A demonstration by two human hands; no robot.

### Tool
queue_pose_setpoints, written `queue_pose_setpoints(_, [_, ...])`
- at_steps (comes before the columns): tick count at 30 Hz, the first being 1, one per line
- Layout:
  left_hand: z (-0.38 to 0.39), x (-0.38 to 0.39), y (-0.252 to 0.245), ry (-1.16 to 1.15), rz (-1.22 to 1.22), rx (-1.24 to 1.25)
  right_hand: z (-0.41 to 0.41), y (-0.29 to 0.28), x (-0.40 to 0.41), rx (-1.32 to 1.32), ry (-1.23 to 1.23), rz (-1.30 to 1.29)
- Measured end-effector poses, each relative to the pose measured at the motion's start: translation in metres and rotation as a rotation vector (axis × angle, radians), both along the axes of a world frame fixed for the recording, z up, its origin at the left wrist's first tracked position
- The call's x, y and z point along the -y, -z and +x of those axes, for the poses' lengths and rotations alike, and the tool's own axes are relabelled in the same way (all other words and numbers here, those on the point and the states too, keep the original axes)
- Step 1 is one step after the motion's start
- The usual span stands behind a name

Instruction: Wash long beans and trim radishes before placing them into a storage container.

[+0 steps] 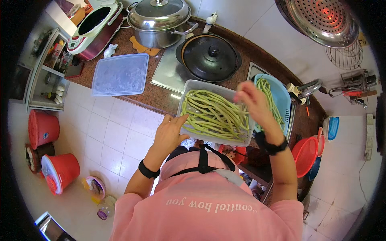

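Many long green beans (215, 113) lie in a translucent plastic container (211, 84) at the counter's edge. My left hand (169, 131) grips the container's left rim, with fingers over its edge. Over the right side of the container is my right hand (251, 101), its fingers curled and slightly blurred; whether anything is between them cannot be made out. Just right of it, a light blue plastic basin (279, 96) holds more long beans (267, 90). A translucent blue plastic lid (120, 74) lies flat on the counter to the left.
Behind the container stands a black lidded clay pot (211, 57). A steel pot (159, 27) and an open rice cooker (93, 30) are farther left. The faucet (310, 89) rises beyond the basin. Red colanders (304, 156) hang or stand at the right; red buckets (64, 171) are on the floor.
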State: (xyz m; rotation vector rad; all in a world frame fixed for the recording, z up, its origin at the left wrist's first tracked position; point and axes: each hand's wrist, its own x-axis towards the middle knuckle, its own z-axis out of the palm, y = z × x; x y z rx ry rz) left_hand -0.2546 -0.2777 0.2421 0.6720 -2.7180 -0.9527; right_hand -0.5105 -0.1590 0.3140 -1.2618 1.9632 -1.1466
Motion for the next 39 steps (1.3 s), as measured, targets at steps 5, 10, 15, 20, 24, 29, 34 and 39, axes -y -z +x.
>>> queue_pose_setpoints(5, [-0.001,-0.001,0.0,-0.028,0.059,0.01,-0.036,-0.051,-0.049,-0.28,0.224,0.067])
queue_pose_setpoints(10, [-0.005,-0.001,-0.005,-0.013,0.053,0.016,-0.061,0.008,-0.074,-0.615,0.3,0.213])
queue_pose_setpoints(15, [-0.004,-0.001,0.001,0.004,0.031,0.012,0.007,0.044,-0.027,-0.285,-0.163,0.452])
queue_pose_setpoints(20, [-0.004,-0.002,0.0,-0.014,0.025,0.014,0.058,0.082,0.021,-0.521,-0.502,0.482])
queue_pose_setpoints(24, [-0.005,-0.002,-0.002,-0.016,0.026,0.017,0.062,0.112,0.035,-0.705,-0.583,0.54])
queue_pose_setpoints(29, [-0.003,-0.006,-0.001,-0.044,0.016,0.018,0.034,0.079,0.026,-0.458,-0.573,0.561])
queue_pose_setpoints(34, [-0.003,-0.005,-0.004,-0.042,0.048,0.002,0.015,0.06,0.006,-0.445,-0.291,0.399])
queue_pose_setpoints(39, [-0.003,-0.003,-0.003,-0.016,0.043,-0.006,0.023,0.052,-0.012,-0.424,-0.204,0.388])
